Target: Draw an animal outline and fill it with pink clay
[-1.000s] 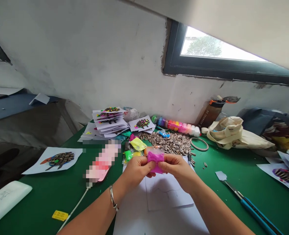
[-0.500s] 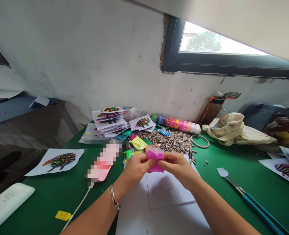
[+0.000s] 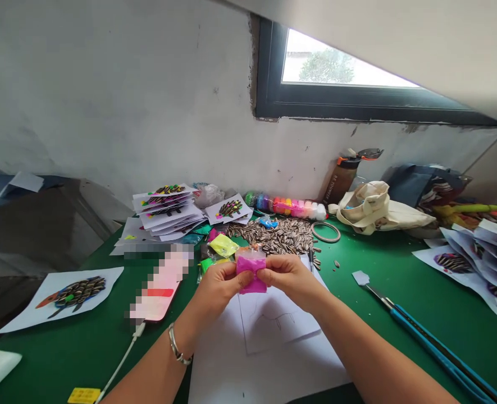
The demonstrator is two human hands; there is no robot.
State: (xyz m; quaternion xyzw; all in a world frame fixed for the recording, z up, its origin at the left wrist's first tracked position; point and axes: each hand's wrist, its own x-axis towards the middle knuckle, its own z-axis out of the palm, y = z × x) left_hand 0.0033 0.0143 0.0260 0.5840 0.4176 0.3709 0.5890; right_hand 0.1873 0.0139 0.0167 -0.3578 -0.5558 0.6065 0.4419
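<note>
A small clear packet of pink-purple modelling clay [image 3: 251, 276] is held up between both hands. My left hand [image 3: 222, 285] pinches its left side, thumb toward me. My right hand [image 3: 291, 280] grips the right side the same way, the two thumb tips almost meeting on the packet's front. Below them lies a white paper with a faint pencil drawing [image 3: 269, 325], resting on a larger white sheet [image 3: 223, 376]. Just behind the hands are a yellow clay packet [image 3: 223, 246] and other coloured packets. A pile of striped sunflower seeds [image 3: 284, 234] spreads beyond.
Seed-covered picture cards [image 3: 170, 210] are stacked at the back left; another seed picture [image 3: 73, 294] lies left. A charging phone [image 3: 164, 292], a tape ring [image 3: 326, 231], a brown bottle [image 3: 341, 179], a cloth bag [image 3: 368, 207] and blue-handled tweezers [image 3: 425, 336] surround the papers.
The camera view has turned to the right, so everything sits further left in the picture. Both hands still hold the clay packet, which now shows flatter and more squarely toward me.
</note>
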